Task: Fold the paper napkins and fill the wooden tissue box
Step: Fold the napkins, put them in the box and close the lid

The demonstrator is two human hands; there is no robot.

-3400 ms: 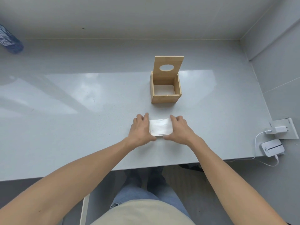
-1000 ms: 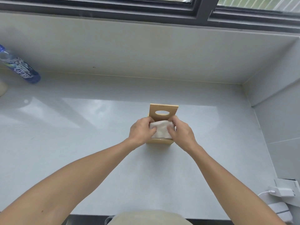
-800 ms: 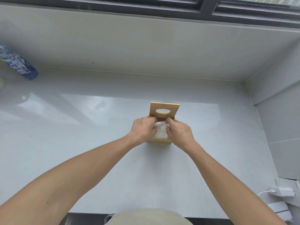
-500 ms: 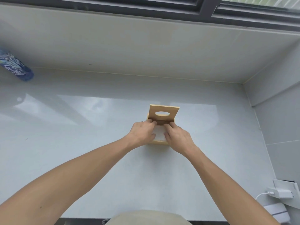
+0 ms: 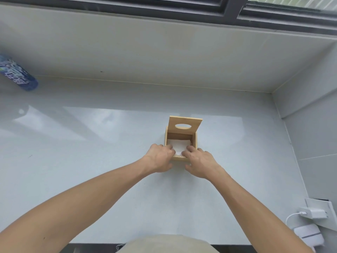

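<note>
The wooden tissue box (image 5: pixel 194 143) stands on the grey counter, its lid with an oval hole (image 5: pixel 184 123) tipped up at the back. A folded white napkin (image 5: pixel 179 144) lies flat inside the box. My left hand (image 5: pixel 160 158) and my right hand (image 5: pixel 199 161) are at the box's near wall. Their fingers hook over the rim, and the fingertips touch the napkin's near edge. Both thumbs stay outside the box, so neither hand grips the napkin. The near wall is mostly hidden behind my hands.
A blue-labelled plastic bottle (image 5: pixel 17 74) lies at the far left by the back wall. A white charger with its cable (image 5: pixel 311 212) and a small white device (image 5: pixel 308 234) sit at the right front corner. Walls close the counter (image 5: pixel 91 143) at the back and right.
Both hands carried the folded napkin from the counter's front to the box and pushed it down inside. Since half a second ago they have drawn back to the near rim, uncovering the napkin.
</note>
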